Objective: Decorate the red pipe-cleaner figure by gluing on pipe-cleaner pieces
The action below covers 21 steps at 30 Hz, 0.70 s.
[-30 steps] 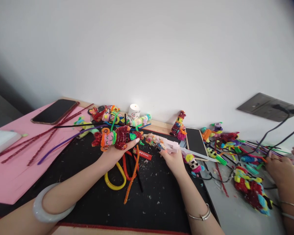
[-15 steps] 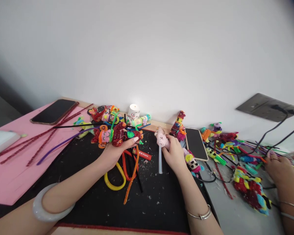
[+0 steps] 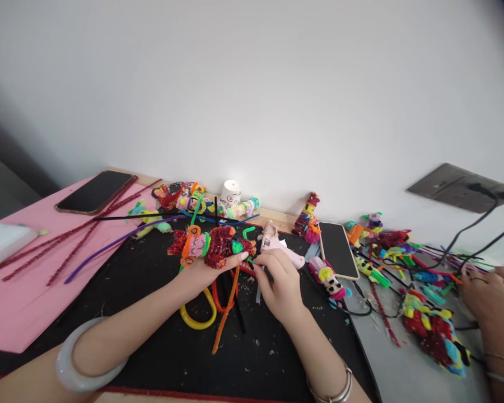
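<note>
Red figure [image 3: 219, 240], one, in left fingers [image 3: 232, 259]; one glue gun [image 3: 271, 243], two phones [image 3: 96, 192].

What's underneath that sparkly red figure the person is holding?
The left hand is partly under the red figure. Lower in the picture, a yellow loop and an orange stem show against the black mat. Whatever lies directly beneath the hand and figure is covered.

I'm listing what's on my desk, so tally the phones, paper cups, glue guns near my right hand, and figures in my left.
2: brown-edged black phone, cream-edged black phone
1: white printed paper cup
1: pale pink plastic glue gun, near the right hand
1: red tinsel figure, in the left hand
Total: 5
</note>
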Each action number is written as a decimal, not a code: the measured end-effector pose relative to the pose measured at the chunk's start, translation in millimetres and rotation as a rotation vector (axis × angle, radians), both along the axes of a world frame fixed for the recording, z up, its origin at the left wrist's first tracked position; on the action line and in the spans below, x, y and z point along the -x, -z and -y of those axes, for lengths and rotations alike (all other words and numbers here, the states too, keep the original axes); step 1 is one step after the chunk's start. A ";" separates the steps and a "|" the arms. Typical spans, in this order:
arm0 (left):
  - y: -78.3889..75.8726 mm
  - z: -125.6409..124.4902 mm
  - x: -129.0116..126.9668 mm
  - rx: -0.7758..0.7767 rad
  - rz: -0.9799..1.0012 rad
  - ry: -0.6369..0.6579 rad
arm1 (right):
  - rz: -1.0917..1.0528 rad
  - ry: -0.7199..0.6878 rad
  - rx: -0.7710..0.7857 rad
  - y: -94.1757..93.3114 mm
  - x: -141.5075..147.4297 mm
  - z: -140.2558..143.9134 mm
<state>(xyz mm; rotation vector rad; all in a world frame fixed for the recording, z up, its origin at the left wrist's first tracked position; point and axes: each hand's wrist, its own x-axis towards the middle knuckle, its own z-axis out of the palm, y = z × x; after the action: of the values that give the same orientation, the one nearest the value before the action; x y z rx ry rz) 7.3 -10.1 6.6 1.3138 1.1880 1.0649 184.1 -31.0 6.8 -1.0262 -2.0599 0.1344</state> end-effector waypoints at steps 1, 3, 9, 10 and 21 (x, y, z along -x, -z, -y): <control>-1.2 0.3 0.0 0.015 -0.003 0.032 | -0.001 0.004 -0.004 0.6 0.8 0.3; -3.2 0.6 0.1 0.045 -0.028 0.065 | -0.008 0.019 -0.005 0.4 0.8 0.4; -7.2 -0.1 1.3 0.070 -0.147 0.087 | -0.010 0.012 0.017 -1.1 -3.3 -0.8; -7.3 -0.4 1.4 0.061 -0.171 0.093 | -0.010 0.012 0.013 -1.0 -4.0 -1.2; 6.3 -4.2 2.6 -0.047 -0.325 0.193 | 0.029 0.013 -0.013 -1.2 -6.2 -4.6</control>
<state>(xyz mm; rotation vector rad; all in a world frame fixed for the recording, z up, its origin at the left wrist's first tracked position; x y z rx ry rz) 4.6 -5.9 0.3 1.6468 1.2472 0.7625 190.3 -26.4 8.0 -1.0386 -2.0774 0.1002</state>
